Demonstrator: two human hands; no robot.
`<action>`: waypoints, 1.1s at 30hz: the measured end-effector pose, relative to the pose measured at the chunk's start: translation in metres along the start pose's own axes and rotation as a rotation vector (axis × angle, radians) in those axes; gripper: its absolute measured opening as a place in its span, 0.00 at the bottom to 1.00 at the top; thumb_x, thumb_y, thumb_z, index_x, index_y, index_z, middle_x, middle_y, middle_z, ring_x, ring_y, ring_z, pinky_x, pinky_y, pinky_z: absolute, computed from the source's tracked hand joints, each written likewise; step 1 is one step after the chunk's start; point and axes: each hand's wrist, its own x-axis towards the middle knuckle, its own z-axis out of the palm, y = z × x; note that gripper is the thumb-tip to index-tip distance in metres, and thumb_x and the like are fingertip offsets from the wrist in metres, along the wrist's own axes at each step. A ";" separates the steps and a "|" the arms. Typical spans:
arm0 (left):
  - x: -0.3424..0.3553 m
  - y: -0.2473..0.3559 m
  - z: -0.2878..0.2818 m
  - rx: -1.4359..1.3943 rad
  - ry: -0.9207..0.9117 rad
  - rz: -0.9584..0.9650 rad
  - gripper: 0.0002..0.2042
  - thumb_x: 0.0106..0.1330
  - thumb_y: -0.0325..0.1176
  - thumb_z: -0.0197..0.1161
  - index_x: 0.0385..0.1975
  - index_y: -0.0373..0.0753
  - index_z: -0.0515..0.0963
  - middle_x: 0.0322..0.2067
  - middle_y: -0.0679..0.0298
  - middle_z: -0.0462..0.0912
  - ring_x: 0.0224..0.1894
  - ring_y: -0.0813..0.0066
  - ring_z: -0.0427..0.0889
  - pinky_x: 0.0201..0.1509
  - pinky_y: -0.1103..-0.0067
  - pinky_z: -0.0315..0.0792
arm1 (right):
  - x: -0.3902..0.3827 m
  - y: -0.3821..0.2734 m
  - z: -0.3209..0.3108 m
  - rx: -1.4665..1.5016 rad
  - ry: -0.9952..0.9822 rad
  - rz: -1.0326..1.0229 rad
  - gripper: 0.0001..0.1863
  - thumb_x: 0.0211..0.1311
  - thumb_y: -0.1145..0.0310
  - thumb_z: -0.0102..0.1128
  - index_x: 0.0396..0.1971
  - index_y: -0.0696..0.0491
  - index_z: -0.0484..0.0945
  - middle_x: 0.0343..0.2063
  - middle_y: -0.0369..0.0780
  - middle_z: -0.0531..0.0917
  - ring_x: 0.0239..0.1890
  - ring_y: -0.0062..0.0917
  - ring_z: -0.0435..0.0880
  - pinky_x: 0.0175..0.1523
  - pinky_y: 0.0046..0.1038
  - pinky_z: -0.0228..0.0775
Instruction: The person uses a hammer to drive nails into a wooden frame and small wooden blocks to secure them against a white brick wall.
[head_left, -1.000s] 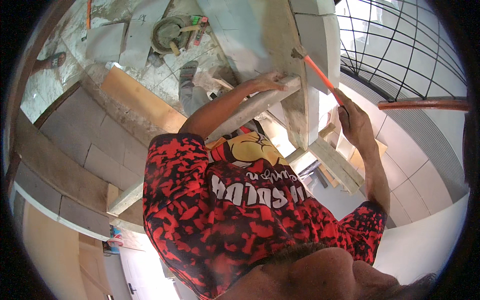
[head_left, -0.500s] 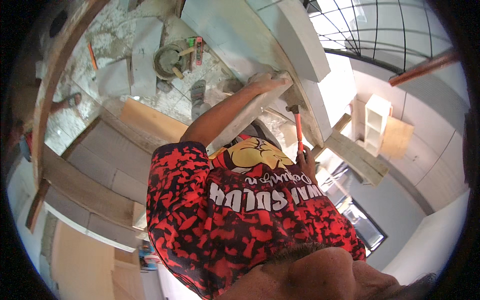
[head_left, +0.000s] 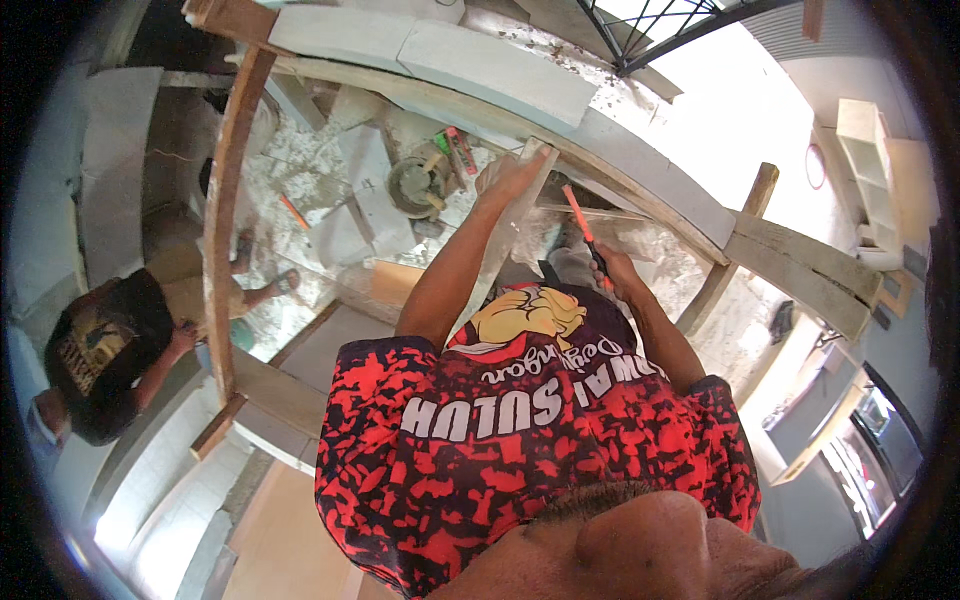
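by the long pale wooden beam [head_left: 640, 200], the person's left hand [head_left: 512, 178] curls its fingers round the upper end of a slanting, grey-smeared wooden plank [head_left: 507, 236]; the right hand [head_left: 620, 272] wraps its fingers snugly round an orange-and-black long-handled tool [head_left: 579, 215] (its far end is hard to make out). a steady hold on the plank, left fingers clear of the tool, would serve best.

The left hand [head_left: 513, 178] covers part of the left edge of the pale, dusty wooden board [head_left: 512, 222], whose lower end the red-and-black printed shirt [head_left: 530, 440] hides. The head of the orange-handled hammer [head_left: 577, 210] is indistinct, its grip partly under the right hand [head_left: 617, 272]. A brown wooden post [head_left: 236, 200] hides part of a black-shirted co-worker [head_left: 108, 352]; the picture's top edge crops a black metal truss [head_left: 690, 38].
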 end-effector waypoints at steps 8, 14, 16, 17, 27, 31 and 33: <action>-0.007 -0.053 0.006 0.055 0.049 0.054 0.46 0.45 0.70 0.55 0.48 0.26 0.71 0.43 0.39 0.75 0.50 0.50 0.74 0.53 0.68 0.66 | 0.029 -0.003 0.004 0.107 -0.393 -0.017 0.17 0.66 0.54 0.42 0.49 0.43 0.70 0.14 0.31 0.66 0.09 0.13 0.59 0.11 0.17 0.50; -0.011 -0.055 0.011 -0.061 0.058 0.116 0.45 0.46 0.69 0.56 0.48 0.26 0.71 0.43 0.41 0.75 0.49 0.52 0.75 0.53 0.67 0.66 | 0.035 0.010 0.017 0.041 -0.352 -0.085 0.17 0.66 0.53 0.42 0.48 0.45 0.70 0.14 0.30 0.67 0.08 0.13 0.58 0.10 0.16 0.50; -0.011 -0.058 0.011 -0.023 0.060 0.091 0.45 0.46 0.69 0.56 0.48 0.26 0.71 0.43 0.41 0.75 0.49 0.52 0.75 0.53 0.67 0.66 | 0.040 0.019 0.014 0.061 -0.373 -0.088 0.17 0.66 0.53 0.42 0.48 0.46 0.69 0.14 0.30 0.67 0.08 0.14 0.58 0.10 0.16 0.50; -0.010 -0.060 0.010 -0.028 0.061 0.099 0.48 0.45 0.70 0.55 0.48 0.23 0.69 0.45 0.39 0.74 0.51 0.51 0.73 0.53 0.67 0.66 | 0.044 0.022 0.014 0.071 -0.383 -0.088 0.17 0.66 0.53 0.43 0.48 0.46 0.69 0.15 0.30 0.67 0.08 0.14 0.58 0.10 0.16 0.50; -0.009 -0.051 0.010 0.049 0.046 0.075 0.53 0.43 0.74 0.51 0.51 0.21 0.65 0.47 0.36 0.71 0.53 0.49 0.71 0.55 0.66 0.64 | 0.042 0.013 0.022 -0.055 -0.334 -0.057 0.21 0.68 0.55 0.38 0.56 0.46 0.64 0.13 0.30 0.65 0.09 0.12 0.60 0.10 0.16 0.51; -0.011 -0.051 0.012 0.099 0.038 0.044 0.53 0.43 0.74 0.50 0.51 0.21 0.65 0.46 0.35 0.71 0.53 0.47 0.71 0.56 0.66 0.64 | 0.032 0.013 0.019 0.075 -0.425 -0.085 0.21 0.68 0.54 0.39 0.56 0.46 0.64 0.13 0.29 0.65 0.09 0.11 0.59 0.09 0.15 0.50; -0.008 -0.050 0.012 0.092 0.036 0.054 0.53 0.44 0.74 0.49 0.51 0.22 0.65 0.46 0.35 0.71 0.52 0.46 0.71 0.56 0.65 0.63 | 0.037 0.013 0.015 0.041 -0.382 -0.099 0.22 0.67 0.54 0.40 0.56 0.46 0.64 0.13 0.29 0.65 0.08 0.11 0.59 0.09 0.15 0.50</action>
